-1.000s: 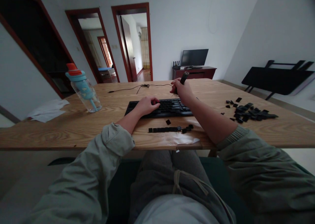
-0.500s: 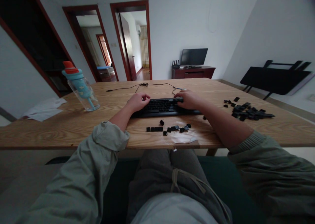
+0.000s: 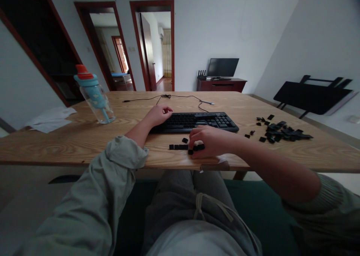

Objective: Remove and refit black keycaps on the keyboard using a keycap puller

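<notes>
Keyboard (image 3: 195, 122): black oblong
Keycaps (image 3: 182, 147): square, keyboard's six o'clock, on woodgrain bench (image 3: 92, 147)
Right hand (image 3: 209, 139): curled over keycaps, pinch unclear
Left hand (image 3: 158, 115): curled, keyboard's nine o'clock, grip unclear

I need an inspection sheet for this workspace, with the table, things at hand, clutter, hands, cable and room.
Surface: wooden table, visible grain.
Things at hand: keyboard, loose keys in front, key pile at right.
Clutter: bottle and white sheets at left.
Left hand: at keyboard's left end.
Right hand: at the loose keys; grip unclear.
Cables: black cable behind keyboard, partly bunched.
Surroundings: screen on cabinet, open door, black furniture at right.
</notes>
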`<action>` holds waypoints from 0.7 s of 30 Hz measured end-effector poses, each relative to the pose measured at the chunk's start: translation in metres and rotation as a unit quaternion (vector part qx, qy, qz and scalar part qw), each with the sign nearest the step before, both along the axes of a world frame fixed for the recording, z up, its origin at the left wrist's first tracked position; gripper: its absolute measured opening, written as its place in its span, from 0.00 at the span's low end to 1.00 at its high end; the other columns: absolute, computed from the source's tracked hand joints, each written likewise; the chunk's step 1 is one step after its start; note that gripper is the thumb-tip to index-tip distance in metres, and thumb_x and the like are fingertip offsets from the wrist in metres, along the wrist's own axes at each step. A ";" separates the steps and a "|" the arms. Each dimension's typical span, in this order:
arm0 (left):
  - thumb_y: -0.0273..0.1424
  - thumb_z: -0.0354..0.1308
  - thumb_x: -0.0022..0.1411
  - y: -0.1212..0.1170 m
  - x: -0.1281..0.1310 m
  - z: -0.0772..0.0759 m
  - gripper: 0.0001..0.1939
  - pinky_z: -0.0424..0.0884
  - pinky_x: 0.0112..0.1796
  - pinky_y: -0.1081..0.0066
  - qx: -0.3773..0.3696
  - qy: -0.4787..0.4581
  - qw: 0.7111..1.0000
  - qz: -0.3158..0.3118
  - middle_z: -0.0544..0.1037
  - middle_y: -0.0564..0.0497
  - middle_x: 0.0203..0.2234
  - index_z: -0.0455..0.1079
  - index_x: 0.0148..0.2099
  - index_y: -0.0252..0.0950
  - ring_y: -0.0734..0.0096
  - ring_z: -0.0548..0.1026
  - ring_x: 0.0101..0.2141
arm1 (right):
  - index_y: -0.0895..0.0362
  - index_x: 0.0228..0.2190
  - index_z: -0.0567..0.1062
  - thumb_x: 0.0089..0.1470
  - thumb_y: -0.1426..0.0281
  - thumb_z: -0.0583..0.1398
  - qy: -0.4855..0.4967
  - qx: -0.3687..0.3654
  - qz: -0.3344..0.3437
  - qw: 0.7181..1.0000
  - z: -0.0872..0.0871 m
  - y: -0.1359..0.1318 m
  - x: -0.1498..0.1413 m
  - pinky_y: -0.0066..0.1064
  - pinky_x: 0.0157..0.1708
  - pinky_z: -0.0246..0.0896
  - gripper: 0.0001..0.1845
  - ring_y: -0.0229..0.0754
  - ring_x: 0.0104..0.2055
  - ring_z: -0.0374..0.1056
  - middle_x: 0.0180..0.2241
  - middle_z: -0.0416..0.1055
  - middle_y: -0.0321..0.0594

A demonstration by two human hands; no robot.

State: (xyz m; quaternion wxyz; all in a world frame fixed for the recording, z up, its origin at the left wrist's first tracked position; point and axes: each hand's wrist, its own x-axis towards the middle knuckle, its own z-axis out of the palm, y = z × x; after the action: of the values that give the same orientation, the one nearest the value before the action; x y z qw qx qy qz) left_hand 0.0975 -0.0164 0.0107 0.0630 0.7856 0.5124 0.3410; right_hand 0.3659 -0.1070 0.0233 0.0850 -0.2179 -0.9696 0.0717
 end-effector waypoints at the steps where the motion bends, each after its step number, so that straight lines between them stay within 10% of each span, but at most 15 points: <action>1: 0.34 0.59 0.58 0.000 0.000 0.000 0.12 0.69 0.39 0.68 -0.001 -0.002 1.000 -0.001 0.81 0.47 0.33 0.80 0.41 0.35 0.66 0.74 0.33 | 0.54 0.35 0.84 0.52 0.63 0.68 -0.005 -0.006 0.004 1.000 0.000 0.002 -0.001 0.38 0.47 0.64 0.10 0.47 0.40 0.72 0.39 0.78 0.46; 21: 0.33 0.58 0.59 -0.001 0.000 0.000 0.13 0.70 0.38 0.69 0.002 0.006 1.000 -0.020 0.82 0.46 0.35 0.80 0.41 0.33 0.67 0.75 0.34 | 0.57 0.28 0.83 0.54 0.75 0.60 -0.058 0.019 -0.004 0.998 0.009 0.005 -0.011 0.32 0.44 0.65 0.11 0.44 0.39 0.73 0.37 0.79 0.46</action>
State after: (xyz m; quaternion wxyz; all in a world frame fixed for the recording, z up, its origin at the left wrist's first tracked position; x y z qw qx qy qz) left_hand 0.0974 -0.0170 0.0109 0.0649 0.7979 0.4962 0.3361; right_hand 0.3544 -0.1019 0.0321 0.0327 -0.2235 -0.9733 0.0404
